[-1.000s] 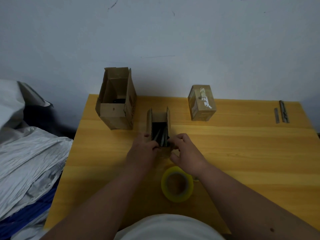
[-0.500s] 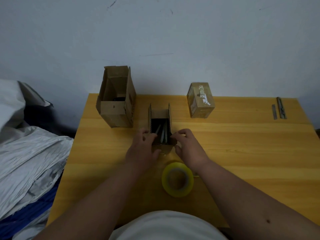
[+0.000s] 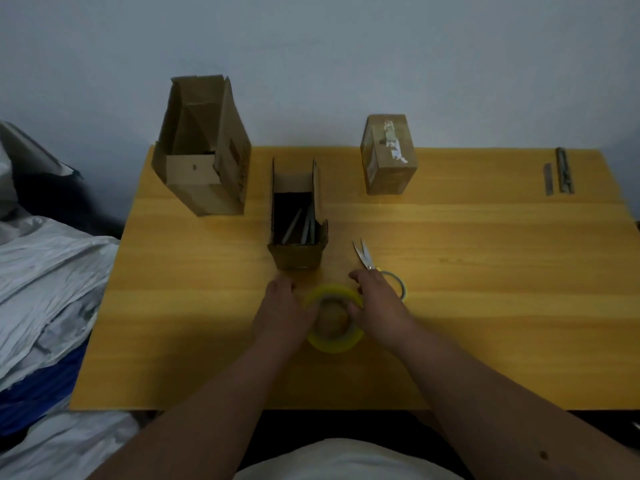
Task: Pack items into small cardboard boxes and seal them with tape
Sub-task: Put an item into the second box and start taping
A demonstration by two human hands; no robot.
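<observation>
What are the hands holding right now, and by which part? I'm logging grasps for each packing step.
Both hands hold the yellow tape roll by its outer rim: left hand on its left side, right hand on its right.

Makeshift home packing spot: wooden table, bare wall, crumpled bags.

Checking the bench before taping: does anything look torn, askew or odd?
The sealed box at the back has ragged white scraps on top, like a torn label. The small open box has one near flap bent outward. Nothing is spilled.
</observation>
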